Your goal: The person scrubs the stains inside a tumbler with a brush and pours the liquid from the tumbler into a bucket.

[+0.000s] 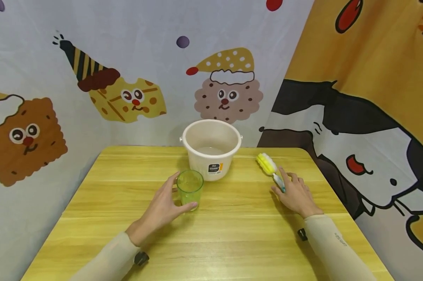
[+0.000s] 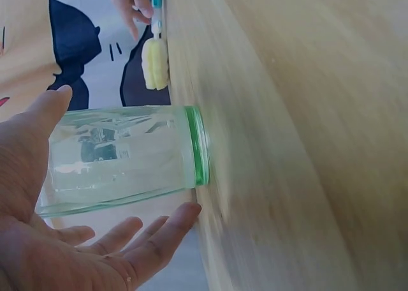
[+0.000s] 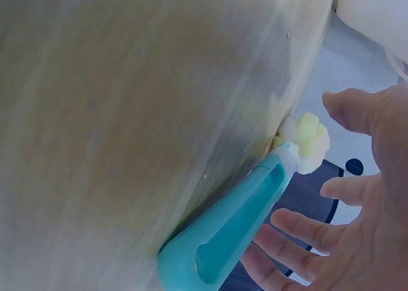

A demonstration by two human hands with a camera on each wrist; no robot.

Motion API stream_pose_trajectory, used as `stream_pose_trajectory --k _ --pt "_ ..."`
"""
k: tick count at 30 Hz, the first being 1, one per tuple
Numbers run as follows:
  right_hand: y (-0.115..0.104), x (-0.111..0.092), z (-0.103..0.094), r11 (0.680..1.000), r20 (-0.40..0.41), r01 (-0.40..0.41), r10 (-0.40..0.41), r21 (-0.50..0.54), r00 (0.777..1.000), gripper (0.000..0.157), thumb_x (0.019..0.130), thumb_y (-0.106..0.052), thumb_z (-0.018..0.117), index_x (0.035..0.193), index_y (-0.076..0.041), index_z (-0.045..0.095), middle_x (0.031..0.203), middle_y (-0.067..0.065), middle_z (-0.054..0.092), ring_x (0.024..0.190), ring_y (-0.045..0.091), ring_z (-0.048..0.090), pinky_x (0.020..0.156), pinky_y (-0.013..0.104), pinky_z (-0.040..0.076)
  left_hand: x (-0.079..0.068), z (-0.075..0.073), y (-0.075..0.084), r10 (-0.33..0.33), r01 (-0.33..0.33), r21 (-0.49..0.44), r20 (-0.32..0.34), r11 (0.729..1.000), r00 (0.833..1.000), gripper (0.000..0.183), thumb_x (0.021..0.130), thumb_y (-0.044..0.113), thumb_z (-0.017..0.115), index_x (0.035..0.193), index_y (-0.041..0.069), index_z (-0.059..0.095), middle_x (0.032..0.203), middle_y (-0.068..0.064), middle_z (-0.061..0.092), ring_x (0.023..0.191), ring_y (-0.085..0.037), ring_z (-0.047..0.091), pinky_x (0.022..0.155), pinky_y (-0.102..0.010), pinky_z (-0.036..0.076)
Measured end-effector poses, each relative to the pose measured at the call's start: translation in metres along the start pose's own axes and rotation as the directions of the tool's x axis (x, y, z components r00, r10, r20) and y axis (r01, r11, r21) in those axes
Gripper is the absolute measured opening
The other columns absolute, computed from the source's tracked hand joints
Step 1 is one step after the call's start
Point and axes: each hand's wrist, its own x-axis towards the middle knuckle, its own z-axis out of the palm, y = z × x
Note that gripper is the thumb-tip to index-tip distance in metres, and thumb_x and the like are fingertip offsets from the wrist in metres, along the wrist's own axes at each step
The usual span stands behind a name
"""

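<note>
A clear green plastic cup (image 1: pixel 190 192) stands upright on the table, its bottom rim resting on the wood in the left wrist view. My left hand (image 1: pixel 163 205) is around it, thumb on one side and fingers on the other; the fingers are spread, and a gap shows between fingertips and cup. To the right lies a sponge cup brush (image 1: pixel 267 164) with a yellow and white head and a teal handle (image 3: pixel 223 224). My right hand (image 1: pixel 297 195) is over that handle with thumb and fingers apart, not closed around it.
A white bucket (image 1: pixel 211 160) with a label on its front stands at the table's back edge, just behind the cup. The wooden table (image 1: pixel 232 242) reaches a cartoon-printed curtain (image 1: pixel 144 23) behind and on the right.
</note>
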Motion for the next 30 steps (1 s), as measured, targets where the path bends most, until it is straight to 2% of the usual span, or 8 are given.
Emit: stream_pose_trajectory --k 5,12,18,23,30 --pt "0.000 -0.001 0.000 1.000 0.005 -0.019 0.019 -0.008 1.000 0.089 0.118 -0.047 0.067 0.186 -0.011 0.023 0.167 0.045 0.046 0.143 0.067 0.052 0.109 0.083 0.050 0.001 0.002 0.001 0.015 -0.016 -0.019 -0.009 1.000 1.000 0.122 0.088 0.050 0.104 0.182 0.017 0.033 0.175 -0.020 0.057 0.142 -0.046 0.072 0.114 -0.068 0.065" --pt "0.011 0.004 0.005 1.000 -0.023 -0.018 0.019 0.007 1.000 0.091 0.117 -0.061 0.062 0.187 -0.017 0.025 0.161 0.046 0.049 0.135 0.066 0.054 0.103 0.084 0.050 0.002 0.003 0.004 0.024 -0.024 -0.020 -0.030 0.999 0.999 0.118 0.088 0.047 0.104 0.180 0.015 0.037 0.168 -0.018 0.063 0.141 -0.045 0.072 0.114 -0.067 0.065" --pt "0.004 0.001 -0.001 0.999 0.007 -0.035 0.035 0.017 0.999 0.088 0.118 -0.047 0.067 0.185 -0.009 0.026 0.162 0.047 0.047 0.136 0.066 0.056 0.100 0.079 0.055 0.003 0.006 0.004 0.027 -0.029 -0.033 -0.039 0.999 0.999 0.117 0.088 0.050 0.104 0.178 0.013 0.039 0.164 -0.020 0.067 0.140 -0.045 0.072 0.114 -0.066 0.065" --pt "0.005 0.004 0.000 0.999 0.021 -0.048 0.048 0.009 0.999 0.087 0.118 -0.044 0.068 0.184 -0.004 0.028 0.160 0.048 0.046 0.131 0.063 0.058 0.096 0.076 0.057 0.005 0.009 0.003 0.030 -0.032 -0.053 -0.044 0.998 0.999 0.114 0.088 0.046 0.105 0.176 0.011 0.041 0.161 -0.021 0.069 0.141 -0.046 0.072 0.115 -0.066 0.064" --pt "0.008 0.009 0.001 0.997 0.030 -0.079 0.079 0.006 0.996 0.083 0.118 -0.040 0.068 0.182 -0.001 0.031 0.161 0.048 0.045 0.134 0.064 0.058 0.096 0.077 0.059 0.007 0.011 0.004 0.014 -0.017 -0.050 -0.060 0.999 0.998 0.108 0.088 0.045 0.105 0.170 0.007 0.045 0.157 -0.022 0.070 0.139 -0.045 0.073 0.114 -0.064 0.066"
